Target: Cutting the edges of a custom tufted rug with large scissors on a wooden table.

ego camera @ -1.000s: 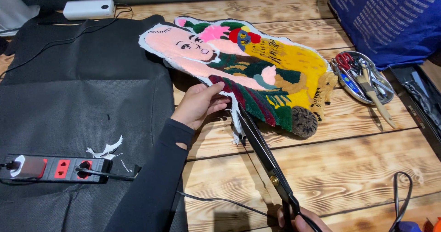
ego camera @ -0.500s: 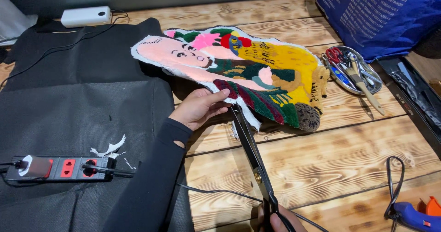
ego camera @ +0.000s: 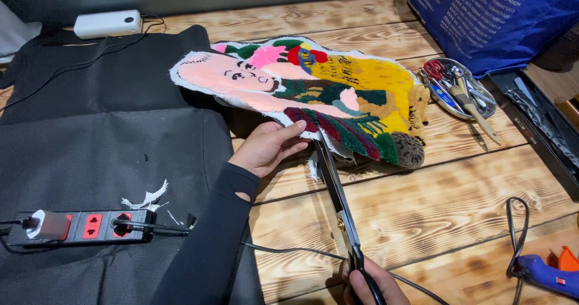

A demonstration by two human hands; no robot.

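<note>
Pink, yellow, green, red tufted rug (ego camera: pixel 338 94); black cloth (ego camera: pixel 90 148)

One view only, worn on the head, looking steeply down and forward over the wooden table (ego camera: pixel 422 220), close enough that the right hand (ego camera: pixel 371 287) is cut by the bottom edge and the blue bag (ego camera: pixel 500 21) by the top right corner

The wooden plank desk (ego camera: pixel 422 220) carries black fabric (ego camera: pixel 90 154) on its left; a colourful tufted rug piece (ego camera: pixel 338 94) mid-desk; a metal tool tray (ego camera: pixel 490 107), blue bag (ego camera: pixel 500 21) and blue glue gun (ego camera: pixel 546 275) right.
</note>
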